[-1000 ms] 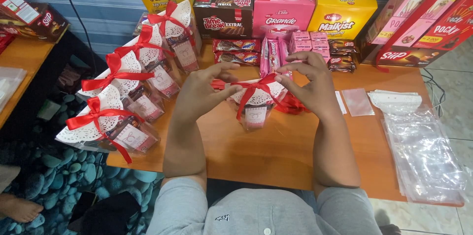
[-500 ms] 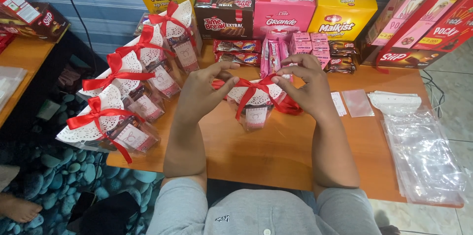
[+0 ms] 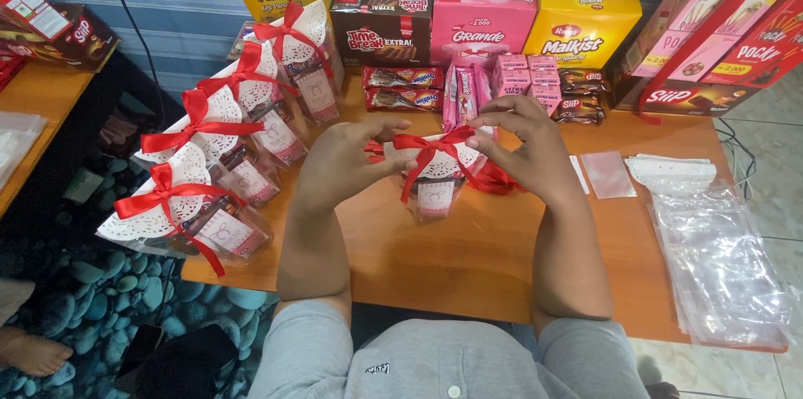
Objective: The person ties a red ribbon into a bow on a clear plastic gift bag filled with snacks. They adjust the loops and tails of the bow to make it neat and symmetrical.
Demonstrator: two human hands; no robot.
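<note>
A small clear snack bag with a white doily top and a label stands on the wooden table between my hands. A red ribbon is wrapped around its neck. My left hand pinches the ribbon's left loop. My right hand pinches the right loop, with a loose red ribbon tail trailing under it. Both hands hover just above the table, fingers closed on the ribbon.
Several finished bags with red bows line the table's left edge. Snack boxes and small wrapped snacks stand along the back. A stack of clear plastic bags lies at the right. A bare foot shows bottom left.
My hands have drawn slightly apart, pulling the ribbon loops outward on the bag. The bag stays in place.
</note>
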